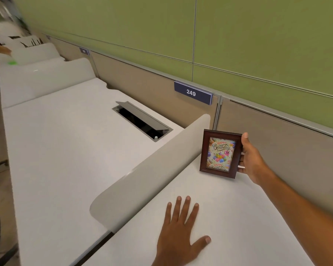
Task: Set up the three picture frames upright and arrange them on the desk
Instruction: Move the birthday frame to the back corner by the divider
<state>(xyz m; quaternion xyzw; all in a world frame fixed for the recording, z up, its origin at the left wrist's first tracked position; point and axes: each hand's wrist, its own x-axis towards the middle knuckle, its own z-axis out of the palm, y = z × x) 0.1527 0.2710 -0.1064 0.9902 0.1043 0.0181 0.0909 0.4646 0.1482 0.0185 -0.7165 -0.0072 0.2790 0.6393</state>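
A dark brown picture frame with a "Happy Birthday" balloon card stands upright on the white desk, near the rounded side divider. My right hand grips its right edge, thumb on top. My left hand lies flat on the desk, palm down, fingers spread, holding nothing. Only one frame is in view.
A grey rounded divider separates this desk from the neighbouring desk, which has an open cable hatch. A beige back panel with a "249" label runs behind. Another person's arm shows far left.
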